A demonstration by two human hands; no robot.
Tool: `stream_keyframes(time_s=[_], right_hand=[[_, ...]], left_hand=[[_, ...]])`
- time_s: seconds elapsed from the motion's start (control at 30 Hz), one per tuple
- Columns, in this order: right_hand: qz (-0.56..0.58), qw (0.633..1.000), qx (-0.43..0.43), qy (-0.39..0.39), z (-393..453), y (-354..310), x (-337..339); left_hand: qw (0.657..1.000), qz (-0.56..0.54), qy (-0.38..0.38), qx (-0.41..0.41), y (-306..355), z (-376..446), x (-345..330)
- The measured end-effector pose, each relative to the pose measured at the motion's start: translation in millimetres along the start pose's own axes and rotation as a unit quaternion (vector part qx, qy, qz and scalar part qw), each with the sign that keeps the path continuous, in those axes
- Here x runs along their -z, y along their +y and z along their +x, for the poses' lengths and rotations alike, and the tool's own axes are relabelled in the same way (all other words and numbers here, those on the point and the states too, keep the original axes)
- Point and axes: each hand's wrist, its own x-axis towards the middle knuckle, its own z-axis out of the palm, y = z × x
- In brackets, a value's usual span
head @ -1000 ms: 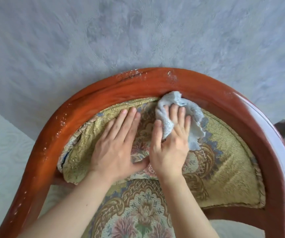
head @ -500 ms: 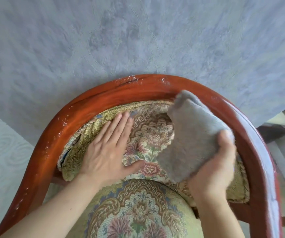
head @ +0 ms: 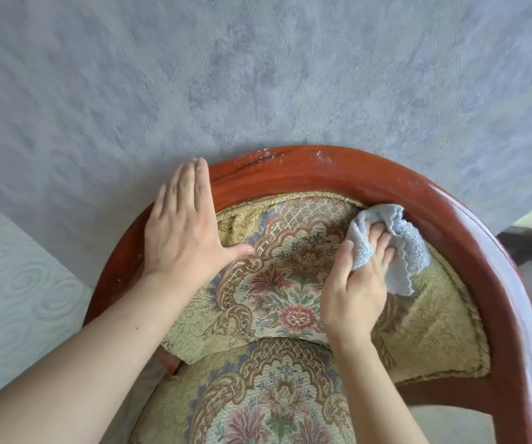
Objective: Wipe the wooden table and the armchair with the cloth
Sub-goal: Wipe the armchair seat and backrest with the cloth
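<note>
Now I see the right hand (head: 352, 293) gripping the cloth (head: 399, 248) on the armchair (head: 450, 225) backrest; the left hand (head: 183, 232) lies flat on its rim, before grey wallpaper (head: 258, 75).

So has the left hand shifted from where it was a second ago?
Yes. The left hand has left the patterned backrest cushion and gone up and outward; it now lies flat on the armchair's curved wooden rail.

Wall (head: 258, 75): grey-blue, faint swirl texture, filling twelve o'clock.
Pale panel (head: 11, 283): embossed curls, at nine o'clock.
Dark object (head: 527, 238): three o'clock, unclear.
</note>
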Motion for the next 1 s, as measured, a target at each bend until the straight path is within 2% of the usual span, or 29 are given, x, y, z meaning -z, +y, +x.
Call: stream_keyframes(time_s=[0.07,0.4,0.5,0.6,0.63,0.7,0.77,0.8,0.83,0.93,1.0], right_hand=[[0.004,0.999,0.033,0.012,1,-3,-16],[0.005,0.971,0.217,-0.103,-4,-22,-49],[0.083,0.961,0.215,-0.155,-2,-25,-31],[0.167,0.969,0.096,-0.158,-10,-22,-5],[0.188,0.971,0.037,-0.143,-15,-23,6],[0.25,0.962,-0.086,-0.06,-19,-17,30],[0.327,0.916,-0.227,0.046,-15,-11,50],[0.359,0.891,-0.266,0.081,-12,-8,55],[0.355,0.892,-0.259,0.106,-10,-8,57],[0.224,0.952,-0.112,0.177,-1,-13,49],[0.157,0.976,-0.04,0.148,5,-15,29]], left_hand=[[1.0,0.001,0.023,0.007,1,3,-2],[0.997,-0.023,0.076,0.01,1,2,-19],[0.997,-0.03,0.073,0.013,0,2,-18],[0.997,-0.037,0.067,0.019,1,2,-16],[0.997,-0.035,0.066,0.019,1,2,-16],[0.997,-0.029,0.065,0.016,0,2,-15],[0.997,-0.025,0.067,0.014,-1,1,-16],[0.997,-0.025,0.069,0.013,-1,1,-16],[0.997,-0.026,0.07,0.014,-2,1,-16],[0.997,-0.027,0.067,0.015,0,1,-18],[0.997,-0.027,0.067,0.017,0,1,-18]])
